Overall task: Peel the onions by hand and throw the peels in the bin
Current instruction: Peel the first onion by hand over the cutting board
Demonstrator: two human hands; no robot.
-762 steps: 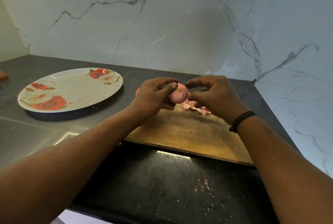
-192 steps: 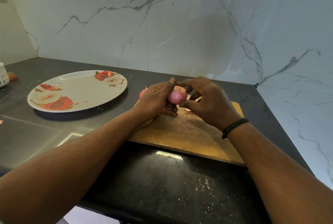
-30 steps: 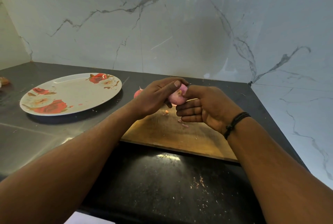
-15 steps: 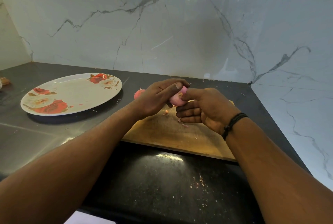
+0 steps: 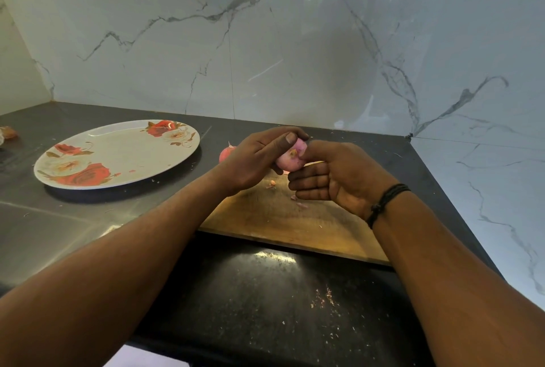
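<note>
I hold the pink onion (image 5: 290,157) above the far edge of the chopping board (image 5: 295,219), so scraps land there. My left hand (image 5: 253,160) curls round it; my right hand (image 5: 339,178) pinches its skin, lower fingers straight together.

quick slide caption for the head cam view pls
Left hand holds a pink onion above the wooden board while the right hand picks at it; floral plate beside.
</note>
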